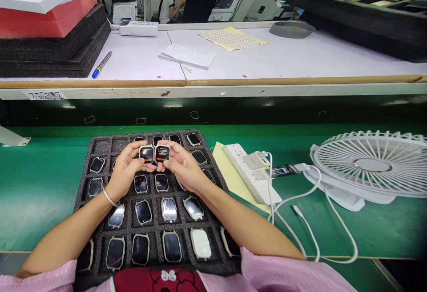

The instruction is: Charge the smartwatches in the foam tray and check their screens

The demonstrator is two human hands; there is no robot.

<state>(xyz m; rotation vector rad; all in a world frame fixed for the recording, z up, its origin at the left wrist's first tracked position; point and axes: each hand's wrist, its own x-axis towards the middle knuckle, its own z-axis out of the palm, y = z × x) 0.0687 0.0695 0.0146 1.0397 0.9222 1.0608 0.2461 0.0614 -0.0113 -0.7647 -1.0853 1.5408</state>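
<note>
L hand [125, 172] and R hand [182, 167] are cupped palm-up just above the black foam tray [80, 203], fingers curled, each pinching a strapless smartwatch by its edges. L watch [147, 154] and R watch [162, 153] sit side by side, almost touching, over the tray's upper middle. Both screens are lit w/ a red-green bar; small text unreadable. Edge grip looks right: fingers stay off the glass, both screens readable at once, and the bodies are kept from knocking together.

Tray = pitted, spongy foam, square pockets in a grid, most holding rounded-rect watch bodies [143, 212] w/ glossy dark glass and metal-look frames. R of tray: yellow paper [230, 181] under a white power strip [248, 172], white cable [336, 234] running on to a ribbed round white desk fan [370, 163]. L of tray: green table [43, 194]. Thin metal bangle [110, 198] on L wrist; pink striped sleeve [50, 270] at tray's near edge.
</note>
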